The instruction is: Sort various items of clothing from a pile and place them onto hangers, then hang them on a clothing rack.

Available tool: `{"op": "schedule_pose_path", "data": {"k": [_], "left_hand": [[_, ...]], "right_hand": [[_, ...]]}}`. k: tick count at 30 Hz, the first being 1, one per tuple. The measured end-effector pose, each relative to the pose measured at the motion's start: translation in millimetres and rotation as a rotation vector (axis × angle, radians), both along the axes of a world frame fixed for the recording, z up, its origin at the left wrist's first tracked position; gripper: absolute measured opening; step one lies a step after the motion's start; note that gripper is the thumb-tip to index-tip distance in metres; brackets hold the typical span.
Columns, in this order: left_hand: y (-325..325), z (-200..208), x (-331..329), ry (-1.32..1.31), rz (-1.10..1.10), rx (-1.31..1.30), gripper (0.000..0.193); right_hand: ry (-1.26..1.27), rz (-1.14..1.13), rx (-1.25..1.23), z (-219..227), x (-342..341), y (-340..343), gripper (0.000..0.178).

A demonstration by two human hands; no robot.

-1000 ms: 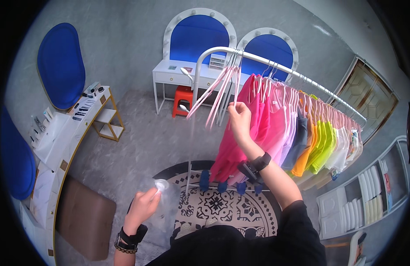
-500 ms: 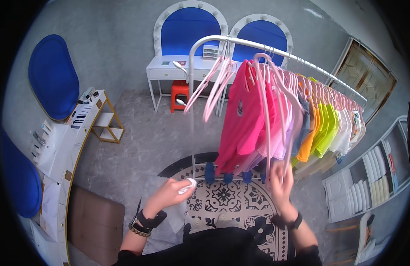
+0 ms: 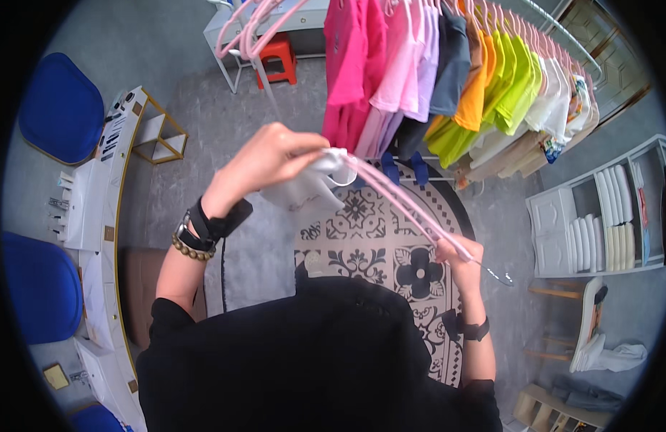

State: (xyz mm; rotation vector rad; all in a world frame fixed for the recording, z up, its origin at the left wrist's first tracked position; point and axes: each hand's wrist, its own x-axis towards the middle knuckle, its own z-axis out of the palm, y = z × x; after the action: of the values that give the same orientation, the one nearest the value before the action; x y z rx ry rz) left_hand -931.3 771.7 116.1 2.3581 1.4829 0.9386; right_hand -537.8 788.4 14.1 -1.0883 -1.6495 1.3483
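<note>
Shirts (image 3: 450,78) hung; white garment (image 3: 301,193) not yet.
We find left hand (image 3: 274,155) pinching the garment, right hand (image 3: 464,262) clasping pink hanger (image 3: 398,193).

Grey floor (image 3: 221,126), patterned rug (image 3: 419,273), red stool (image 3: 278,59)

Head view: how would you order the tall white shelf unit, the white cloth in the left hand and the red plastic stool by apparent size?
1. Tall white shelf unit
2. White cloth, probably helped by nearness
3. Red plastic stool
</note>
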Motion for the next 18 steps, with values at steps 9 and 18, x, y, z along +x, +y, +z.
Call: {"op": "schedule_pose_path", "data": {"k": [9, 18], "left_hand": [[-5.1, 22.4, 95.9, -0.028, 0.003, -0.017, 0.013], [-15.0, 40.5, 141.1, 0.028, -0.137, -0.014, 0.013]], "right_hand": [[-0.093, 0.008, -0.209, -27.8, 78.0, -25.2, 0.016], [0.161, 0.094, -0.302, -47.6, 90.1, -30.3, 0.019]]}}
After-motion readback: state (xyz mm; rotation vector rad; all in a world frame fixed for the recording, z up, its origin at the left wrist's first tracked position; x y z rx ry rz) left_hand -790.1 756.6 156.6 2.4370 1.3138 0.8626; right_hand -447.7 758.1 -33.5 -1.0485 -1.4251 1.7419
